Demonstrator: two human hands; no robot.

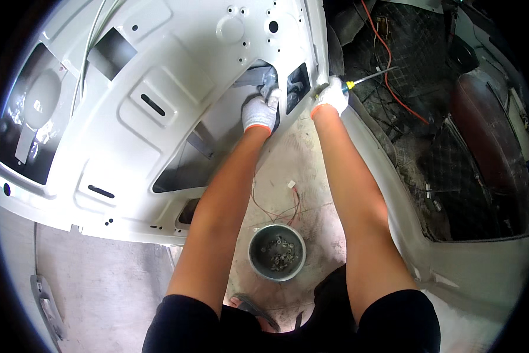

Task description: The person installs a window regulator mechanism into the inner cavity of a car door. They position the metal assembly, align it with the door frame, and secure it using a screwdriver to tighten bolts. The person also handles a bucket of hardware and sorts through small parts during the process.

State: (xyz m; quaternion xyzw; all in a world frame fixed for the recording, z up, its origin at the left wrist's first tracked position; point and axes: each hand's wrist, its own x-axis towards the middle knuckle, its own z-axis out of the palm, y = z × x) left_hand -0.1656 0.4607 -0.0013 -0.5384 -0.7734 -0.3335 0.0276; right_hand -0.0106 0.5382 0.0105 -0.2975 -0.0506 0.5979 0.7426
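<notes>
Seen from above, a person in white work gloves with orange cuffs works on a stripped white car door panel (158,117). The left hand (261,112) reaches into a cut-out near the door's edge, fingers curled around a grey part (270,79) inside. The right hand (332,97) is closed around a yellow-handled screwdriver (367,78), held just beside the door's edge, its metal shaft pointing away toward the car's interior. This looks like the step of loosening or fixing a part inside the door cavity; the next move likely calls for bringing the screwdriver tip to a fastener while the left hand steadies the part. Below, on the stained concrete floor (276,165), sits a round metal bowl of bolts (277,252), with thin red wires (282,206) near it. To the right, the bare car interior shows an orange cable (388,65) and dark matting.
</notes>
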